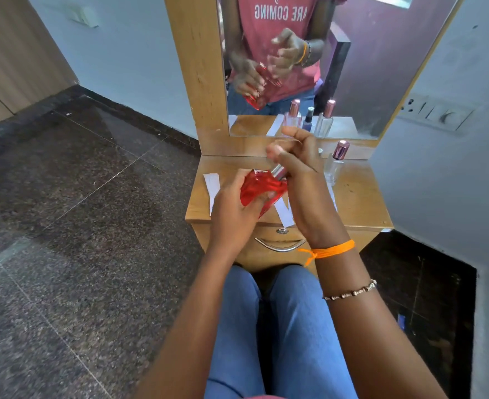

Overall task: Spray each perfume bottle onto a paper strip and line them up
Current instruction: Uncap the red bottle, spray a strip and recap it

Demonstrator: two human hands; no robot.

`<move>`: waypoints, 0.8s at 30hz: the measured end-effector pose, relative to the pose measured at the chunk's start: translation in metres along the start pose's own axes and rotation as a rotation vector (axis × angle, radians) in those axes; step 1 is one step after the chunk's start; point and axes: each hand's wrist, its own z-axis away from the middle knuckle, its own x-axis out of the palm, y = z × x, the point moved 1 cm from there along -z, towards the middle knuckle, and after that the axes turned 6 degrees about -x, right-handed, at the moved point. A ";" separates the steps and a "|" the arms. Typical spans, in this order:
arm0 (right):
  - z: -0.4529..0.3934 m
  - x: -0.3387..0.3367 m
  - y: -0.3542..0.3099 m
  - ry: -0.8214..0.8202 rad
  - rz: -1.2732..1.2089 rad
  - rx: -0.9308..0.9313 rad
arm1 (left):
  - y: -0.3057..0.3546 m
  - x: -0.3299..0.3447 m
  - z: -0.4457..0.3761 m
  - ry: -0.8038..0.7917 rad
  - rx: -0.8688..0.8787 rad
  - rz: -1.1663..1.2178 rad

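Observation:
A red glass perfume bottle (262, 188) is tilted above the small wooden dresser top (358, 203), gripped around its body by my left hand (231, 208). Its silver spray neck (278, 170) points up to the right. My right hand (298, 168) is curled just over that neck, fingertips pinched together on what looks like a clear cap. White paper strips lie on the dresser: one at the left (211, 188), one under the bottle (285, 214), and one partly hidden at the right (332, 197).
A clear bottle with a rose-gold cap (335, 165) stands at the back right. Other bottles behind my right hand show only in the mirror (309, 119). A drawer with a metal handle (279, 245) faces my knees. Walls close in on both sides.

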 end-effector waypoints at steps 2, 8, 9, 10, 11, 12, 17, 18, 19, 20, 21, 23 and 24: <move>-0.003 0.006 -0.001 0.101 -0.080 0.016 | 0.002 0.001 0.002 -0.015 0.023 0.001; -0.010 0.001 -0.006 0.111 -0.371 0.168 | -0.001 -0.005 0.004 -0.234 -0.045 0.118; -0.011 -0.001 -0.008 0.049 -0.391 0.210 | -0.002 -0.004 0.005 -0.281 -0.074 0.175; -0.011 -0.003 -0.010 -0.015 -0.400 0.249 | -0.002 -0.004 0.007 -0.323 -0.100 0.235; -0.012 -0.006 -0.011 -0.072 -0.412 0.281 | -0.001 -0.003 0.008 -0.367 -0.119 0.289; -0.013 -0.009 -0.012 -0.121 -0.435 0.303 | -0.001 -0.003 0.009 -0.411 -0.136 0.332; -0.020 -0.019 -0.012 -0.385 -0.650 0.327 | -0.011 -0.002 0.016 -0.583 -0.253 0.536; -0.022 -0.020 -0.010 -0.400 -0.687 0.309 | -0.013 -0.002 0.017 -0.573 -0.262 0.532; -0.024 -0.021 -0.009 -0.401 -0.736 0.285 | -0.014 -0.003 0.017 -0.550 -0.261 0.512; -0.026 -0.022 -0.006 -0.383 -0.783 0.263 | -0.015 -0.004 0.016 -0.521 -0.263 0.485; -0.029 -0.022 -0.001 -0.352 -0.803 0.249 | -0.016 -0.006 0.016 -0.487 -0.271 0.464; -0.031 -0.019 0.012 -0.305 -0.682 0.220 | -0.021 -0.011 0.014 -0.412 -0.283 0.463; -0.032 -0.016 0.019 -0.302 -0.546 0.194 | -0.023 -0.014 0.013 -0.382 -0.286 0.479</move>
